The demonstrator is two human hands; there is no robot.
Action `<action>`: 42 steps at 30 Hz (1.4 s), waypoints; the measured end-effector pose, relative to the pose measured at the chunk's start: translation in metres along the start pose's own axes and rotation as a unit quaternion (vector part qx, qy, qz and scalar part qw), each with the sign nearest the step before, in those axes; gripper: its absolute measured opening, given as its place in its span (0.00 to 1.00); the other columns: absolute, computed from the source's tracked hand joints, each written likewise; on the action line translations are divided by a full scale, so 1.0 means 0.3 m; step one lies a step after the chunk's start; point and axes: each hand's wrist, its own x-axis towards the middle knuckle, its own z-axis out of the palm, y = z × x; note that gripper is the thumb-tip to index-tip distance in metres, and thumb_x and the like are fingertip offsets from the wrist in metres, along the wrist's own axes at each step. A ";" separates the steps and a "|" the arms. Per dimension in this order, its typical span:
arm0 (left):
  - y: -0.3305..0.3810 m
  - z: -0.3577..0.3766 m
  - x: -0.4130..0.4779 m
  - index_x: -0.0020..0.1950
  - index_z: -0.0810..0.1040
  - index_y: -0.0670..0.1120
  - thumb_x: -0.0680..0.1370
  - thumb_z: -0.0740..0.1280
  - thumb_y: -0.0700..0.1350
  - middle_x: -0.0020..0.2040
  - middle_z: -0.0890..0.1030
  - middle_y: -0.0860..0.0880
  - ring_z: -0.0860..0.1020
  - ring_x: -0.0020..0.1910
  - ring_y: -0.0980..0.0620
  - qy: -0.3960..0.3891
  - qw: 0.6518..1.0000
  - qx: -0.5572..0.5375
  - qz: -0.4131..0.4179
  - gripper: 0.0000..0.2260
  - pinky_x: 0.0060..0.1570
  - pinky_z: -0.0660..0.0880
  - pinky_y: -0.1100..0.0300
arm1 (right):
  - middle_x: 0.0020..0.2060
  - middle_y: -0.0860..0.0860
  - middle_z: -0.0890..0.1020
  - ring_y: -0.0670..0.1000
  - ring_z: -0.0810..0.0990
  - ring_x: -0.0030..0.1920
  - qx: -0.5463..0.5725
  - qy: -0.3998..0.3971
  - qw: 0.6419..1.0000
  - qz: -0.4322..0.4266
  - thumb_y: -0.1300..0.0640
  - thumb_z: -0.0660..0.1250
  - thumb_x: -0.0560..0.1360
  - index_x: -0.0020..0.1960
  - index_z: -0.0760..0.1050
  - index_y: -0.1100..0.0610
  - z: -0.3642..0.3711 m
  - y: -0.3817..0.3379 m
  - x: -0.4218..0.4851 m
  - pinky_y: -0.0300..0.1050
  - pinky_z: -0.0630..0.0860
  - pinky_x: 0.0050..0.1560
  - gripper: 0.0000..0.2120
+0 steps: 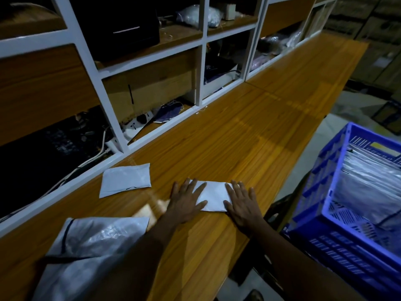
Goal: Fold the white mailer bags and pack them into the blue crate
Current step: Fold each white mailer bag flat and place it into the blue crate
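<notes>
A folded white mailer bag (213, 196) lies on the wooden counter (249, 131) in front of me. My left hand (186, 203) rests flat on its left end, fingers spread. My right hand (243, 205) presses flat on its right end. Neither hand grips it. Another folded white mailer bag (125, 180) lies further left near the shelf frame. A pile of unfolded white mailer bags (86, 253) sits at the near left, partly under my left forearm. The blue crate (351, 213) stands at the right beside the counter, with white mailer bags (373, 183) inside it.
A white-framed shelf unit (152, 57) runs along the far side of the counter, holding cardboard, cables and wrapped items. The counter stretches away to the upper right. Stacked cardboard boxes (373, 40) stand in the far right background.
</notes>
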 end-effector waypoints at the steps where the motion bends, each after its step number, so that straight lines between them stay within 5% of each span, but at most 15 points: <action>1: 0.001 -0.024 0.008 0.72 0.75 0.51 0.80 0.49 0.64 0.69 0.77 0.44 0.75 0.68 0.40 0.000 1.000 0.008 -0.008 0.29 0.62 0.71 0.34 | 0.81 0.56 0.48 0.59 0.47 0.80 0.006 0.001 1.000 0.008 0.35 0.26 0.77 0.82 0.46 0.53 -0.010 -0.005 0.014 0.65 0.45 0.75 0.39; 4: 0.053 -0.083 0.046 0.66 0.80 0.47 0.78 0.52 0.59 0.65 0.80 0.45 0.77 0.65 0.43 0.046 0.998 0.039 0.000 0.27 0.61 0.73 0.36 | 0.79 0.57 0.58 0.60 0.54 0.79 0.069 0.049 0.996 0.017 0.35 0.32 0.78 0.79 0.59 0.56 -0.051 -0.050 0.057 0.62 0.48 0.75 0.40; 7: 0.138 -0.084 0.087 0.69 0.77 0.45 0.80 0.58 0.55 0.69 0.77 0.45 0.74 0.69 0.44 0.058 0.996 0.051 0.034 0.22 0.65 0.70 0.40 | 0.73 0.62 0.69 0.65 0.64 0.75 0.104 0.082 0.991 -0.023 0.45 0.44 0.82 0.73 0.68 0.63 -0.054 -0.113 0.082 0.70 0.63 0.70 0.30; 9: 0.171 -0.056 0.094 0.71 0.74 0.45 0.80 0.60 0.53 0.71 0.75 0.44 0.71 0.72 0.43 0.044 0.998 0.047 0.027 0.22 0.67 0.68 0.42 | 0.70 0.64 0.72 0.67 0.67 0.72 0.100 0.092 0.990 -0.026 0.48 0.44 0.85 0.70 0.70 0.65 -0.034 -0.137 0.085 0.70 0.68 0.66 0.28; 17: 0.199 0.051 0.034 0.75 0.68 0.45 0.82 0.49 0.53 0.77 0.67 0.43 0.64 0.76 0.41 0.070 0.997 0.014 -0.006 0.25 0.73 0.60 0.41 | 0.76 0.62 0.64 0.64 0.60 0.77 0.020 0.092 0.995 -0.019 0.48 0.42 0.85 0.77 0.62 0.62 0.050 -0.141 0.016 0.64 0.58 0.74 0.27; 28: 0.135 0.047 0.173 0.74 0.72 0.48 0.81 0.49 0.55 0.75 0.70 0.42 0.69 0.73 0.38 0.068 0.998 -0.006 0.001 0.26 0.67 0.71 0.41 | 0.79 0.59 0.58 0.61 0.54 0.79 0.000 0.048 0.999 0.026 0.45 0.40 0.84 0.80 0.56 0.59 0.032 -0.091 0.167 0.63 0.57 0.75 0.29; 35: 0.133 0.029 0.235 0.82 0.53 0.49 0.80 0.34 0.57 0.82 0.51 0.44 0.50 0.80 0.39 0.040 0.999 -0.005 -0.019 0.32 0.76 0.52 0.41 | 0.80 0.57 0.52 0.58 0.48 0.80 -0.009 0.038 0.999 0.038 0.45 0.41 0.84 0.81 0.51 0.57 0.013 -0.072 0.241 0.60 0.50 0.77 0.29; 42: 0.156 0.060 0.138 0.81 0.58 0.47 0.83 0.40 0.57 0.81 0.56 0.42 0.53 0.80 0.38 0.073 0.997 0.013 -0.019 0.28 0.74 0.54 0.37 | 0.79 0.59 0.55 0.60 0.49 0.80 -0.004 0.070 0.997 0.029 0.46 0.43 0.85 0.80 0.54 0.59 0.049 -0.099 0.124 0.62 0.51 0.77 0.28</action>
